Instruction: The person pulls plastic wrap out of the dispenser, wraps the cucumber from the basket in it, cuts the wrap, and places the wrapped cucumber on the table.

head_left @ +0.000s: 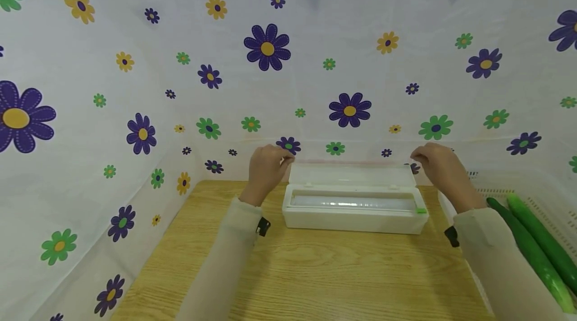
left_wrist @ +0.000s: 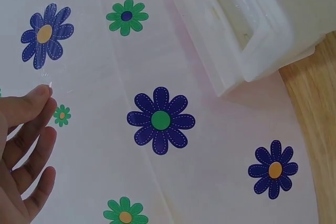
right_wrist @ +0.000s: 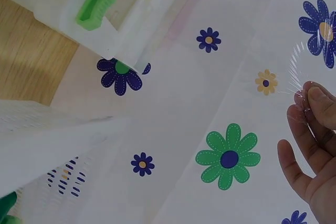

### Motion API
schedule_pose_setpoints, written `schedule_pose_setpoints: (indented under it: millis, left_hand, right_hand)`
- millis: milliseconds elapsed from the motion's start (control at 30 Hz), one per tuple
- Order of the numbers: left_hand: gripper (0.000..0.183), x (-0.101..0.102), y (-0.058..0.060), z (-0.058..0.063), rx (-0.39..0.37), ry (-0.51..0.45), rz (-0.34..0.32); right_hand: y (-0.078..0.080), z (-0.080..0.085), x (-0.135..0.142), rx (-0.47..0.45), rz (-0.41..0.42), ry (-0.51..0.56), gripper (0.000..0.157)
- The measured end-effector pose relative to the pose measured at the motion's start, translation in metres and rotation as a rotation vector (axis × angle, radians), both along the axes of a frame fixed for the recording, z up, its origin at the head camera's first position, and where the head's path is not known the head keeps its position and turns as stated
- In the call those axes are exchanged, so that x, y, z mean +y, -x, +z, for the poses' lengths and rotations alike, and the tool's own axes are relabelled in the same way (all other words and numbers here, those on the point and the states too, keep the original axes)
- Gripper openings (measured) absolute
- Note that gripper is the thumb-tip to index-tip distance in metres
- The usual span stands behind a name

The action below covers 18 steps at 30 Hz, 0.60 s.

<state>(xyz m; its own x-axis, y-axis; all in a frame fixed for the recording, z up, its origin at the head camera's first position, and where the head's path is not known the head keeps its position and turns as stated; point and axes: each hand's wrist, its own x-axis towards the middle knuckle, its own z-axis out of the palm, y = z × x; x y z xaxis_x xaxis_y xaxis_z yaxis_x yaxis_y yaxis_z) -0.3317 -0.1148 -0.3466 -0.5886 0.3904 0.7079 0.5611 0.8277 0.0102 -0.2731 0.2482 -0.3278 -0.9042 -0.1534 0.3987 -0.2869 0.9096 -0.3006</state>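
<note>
A white cling film dispenser stands on the table with its lid raised at the back. Inside lies a shiny roll of film, and a green slide cutter sits at the right end. My left hand is raised past the box's left end, pinching clear film between thumb and forefinger. Beyond the right end, my right hand pinches the film too; creased cling film shows at its fingertips in the right wrist view. The sheet between the hands is almost invisible.
A white perforated basket stands on the right, partly behind the right forearm. Two long green cucumbers lie in it. A flower-printed sheet covers the back and left behind the wooden table.
</note>
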Motion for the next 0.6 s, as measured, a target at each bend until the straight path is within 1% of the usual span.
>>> schedule_pose_setpoints:
  millis: [167, 300, 433, 600]
  left_hand:
    - [0.006, 0.000, -0.002, 0.010, -0.029, 0.021, 0.025]
    - [0.009, 0.001, -0.003, 0.019, -0.058, 0.036, 0.040]
    - [0.010, 0.002, -0.004, 0.027, -0.065, 0.053, 0.044]
    - [0.007, 0.002, -0.006, 0.033, -0.064, 0.054, 0.046]
  right_hand:
    - [-0.001, 0.006, 0.001, 0.064, 0.026, 0.001, 0.013]
    - [-0.002, 0.010, 0.002, 0.092, 0.039, 0.011, 0.014]
    - [-0.003, 0.012, 0.004, 0.101, 0.041, 0.011, 0.014]
    - [-0.002, 0.016, 0.006, 0.081, 0.026, 0.008, 0.015]
